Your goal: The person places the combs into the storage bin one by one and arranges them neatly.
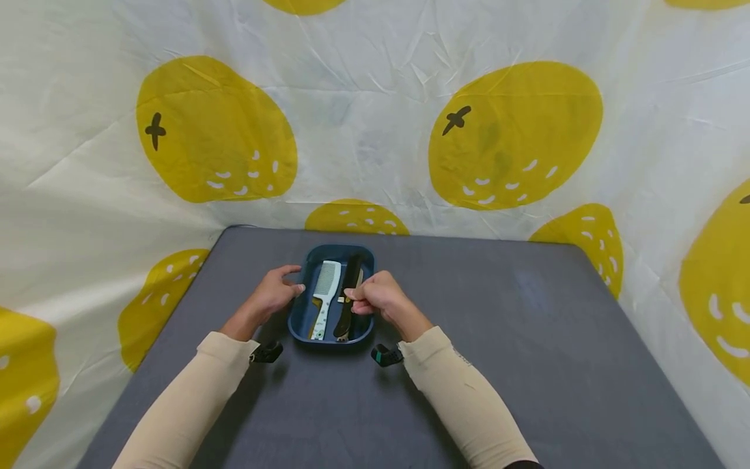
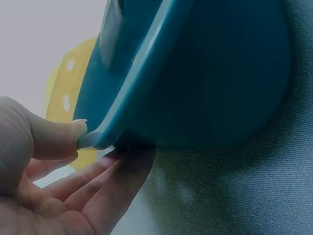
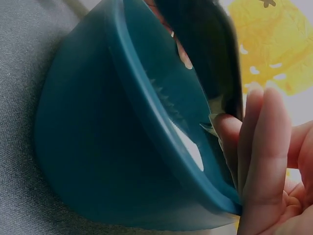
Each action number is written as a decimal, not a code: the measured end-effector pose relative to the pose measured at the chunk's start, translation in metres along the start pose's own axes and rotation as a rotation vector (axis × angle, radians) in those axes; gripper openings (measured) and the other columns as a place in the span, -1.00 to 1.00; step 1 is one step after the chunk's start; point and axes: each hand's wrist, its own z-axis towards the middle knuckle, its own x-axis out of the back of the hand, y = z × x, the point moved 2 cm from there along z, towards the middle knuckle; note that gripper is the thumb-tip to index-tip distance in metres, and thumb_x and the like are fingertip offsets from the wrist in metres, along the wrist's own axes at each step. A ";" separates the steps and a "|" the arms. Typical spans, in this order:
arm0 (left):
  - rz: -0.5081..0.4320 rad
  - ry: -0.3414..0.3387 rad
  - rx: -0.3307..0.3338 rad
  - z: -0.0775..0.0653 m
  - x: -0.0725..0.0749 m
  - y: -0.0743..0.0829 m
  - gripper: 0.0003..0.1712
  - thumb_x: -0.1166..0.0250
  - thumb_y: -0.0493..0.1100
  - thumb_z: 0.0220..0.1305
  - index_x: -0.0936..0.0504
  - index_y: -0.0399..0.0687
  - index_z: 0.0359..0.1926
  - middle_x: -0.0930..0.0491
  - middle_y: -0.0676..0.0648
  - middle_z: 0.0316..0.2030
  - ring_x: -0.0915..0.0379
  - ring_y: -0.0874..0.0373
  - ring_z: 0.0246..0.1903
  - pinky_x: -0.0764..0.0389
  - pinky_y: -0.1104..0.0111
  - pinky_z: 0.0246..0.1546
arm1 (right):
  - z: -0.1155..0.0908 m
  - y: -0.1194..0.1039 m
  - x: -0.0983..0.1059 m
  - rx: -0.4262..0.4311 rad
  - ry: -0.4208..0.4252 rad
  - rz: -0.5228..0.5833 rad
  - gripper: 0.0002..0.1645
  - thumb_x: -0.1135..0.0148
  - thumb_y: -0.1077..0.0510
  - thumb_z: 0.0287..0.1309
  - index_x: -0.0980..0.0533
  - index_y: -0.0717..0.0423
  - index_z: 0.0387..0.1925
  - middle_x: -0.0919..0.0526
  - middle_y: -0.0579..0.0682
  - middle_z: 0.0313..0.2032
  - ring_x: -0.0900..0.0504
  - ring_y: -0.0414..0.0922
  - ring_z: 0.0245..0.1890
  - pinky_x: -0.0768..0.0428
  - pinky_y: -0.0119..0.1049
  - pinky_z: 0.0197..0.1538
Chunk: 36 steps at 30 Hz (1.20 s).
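A deep blue plastic tray (image 1: 297,326) stands on the table with combs inside. My left hand (image 1: 274,292) grips its left rim, thumb on top and fingers against the outer wall, as the left wrist view shows. Over the tray's right side, my right hand (image 1: 381,296) pinches a long black comb (image 1: 346,319) between thumb and fingers; its teeth are not clear. The right wrist view has this black comb (image 3: 210,54) tilted above the rim. Left of it lies a pale comb (image 1: 326,281) with a patterned handle. A brownish piece (image 1: 316,302) shows partly beneath the pale comb.
The grey table (image 1: 498,365) extends far to the right of the tray. Behind it hangs a white cloth (image 1: 363,130) with yellow fruit prints, which also runs along the left and right sides.
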 end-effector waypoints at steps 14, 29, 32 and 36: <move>0.016 0.008 0.000 0.000 0.000 -0.004 -0.29 -0.15 -0.20 0.57 -0.16 -0.12 0.63 -0.45 -0.46 0.36 -0.46 -0.31 0.33 -0.53 -0.17 0.32 | 0.001 0.000 -0.007 -0.003 0.027 -0.044 -0.77 -0.45 0.28 0.25 -0.70 0.44 -0.41 -0.63 -0.04 -0.73 -0.60 -0.30 -0.78 -0.59 -0.48 -0.63; 0.006 -0.014 -0.022 0.000 0.001 -0.003 -0.30 -0.15 -0.18 0.59 -0.16 -0.11 0.63 -0.45 -0.47 0.37 -0.44 -0.33 0.35 -0.56 -0.14 0.29 | -0.001 0.002 -0.001 0.042 0.040 -0.055 -0.63 -0.40 0.24 0.31 -0.66 0.60 -0.14 -0.61 -0.08 -0.73 -0.60 -0.31 -0.75 -0.62 -0.45 -0.61; 0.008 -0.013 -0.023 0.000 0.001 -0.003 -0.30 -0.15 -0.19 0.58 -0.17 -0.12 0.62 -0.45 -0.48 0.37 -0.46 -0.33 0.34 -0.58 -0.14 0.27 | -0.004 0.003 0.005 0.094 0.037 -0.012 -0.65 -0.36 0.24 0.35 -0.64 0.58 -0.12 -0.65 -0.06 -0.68 -0.64 -0.27 -0.71 -0.67 -0.41 -0.57; 0.015 -0.021 -0.036 -0.001 0.002 -0.004 -0.30 -0.15 -0.21 0.58 -0.16 -0.15 0.62 -0.45 -0.50 0.36 -0.47 -0.34 0.31 -0.61 -0.11 0.21 | -0.010 0.002 0.018 0.165 0.068 0.036 -0.73 -0.31 0.25 0.39 -0.63 0.49 -0.15 -0.68 0.01 -0.61 -0.66 -0.21 -0.67 -0.71 -0.35 -0.51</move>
